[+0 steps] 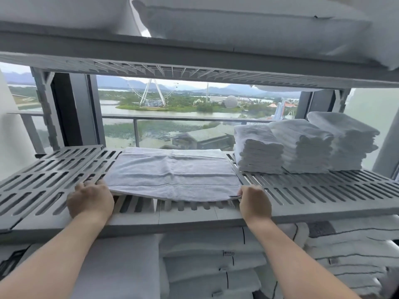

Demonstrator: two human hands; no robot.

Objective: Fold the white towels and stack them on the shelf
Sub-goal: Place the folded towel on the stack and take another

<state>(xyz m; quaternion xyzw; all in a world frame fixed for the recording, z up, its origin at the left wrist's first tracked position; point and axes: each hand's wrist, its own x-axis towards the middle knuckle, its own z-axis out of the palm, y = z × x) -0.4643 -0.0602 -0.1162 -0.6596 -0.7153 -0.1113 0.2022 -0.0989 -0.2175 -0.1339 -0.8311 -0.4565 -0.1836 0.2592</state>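
A white towel [172, 175] lies spread on the grey slatted shelf [47, 182], its near edge lifted slightly off the slats. My left hand [90, 201] grips the towel's near left corner. At the near right corner my right hand [254, 201] pinches the towel. Three stacks of folded white towels [302, 147] stand on the same shelf at the right, touching one another.
Pillows [248, 20] lie on the shelf above, whose underside hangs low over the work area. Folded white linen [211, 264] fills the shelf below. Behind the shelf is a window with a balcony rail [172, 118]. The shelf's left part is bare slats.
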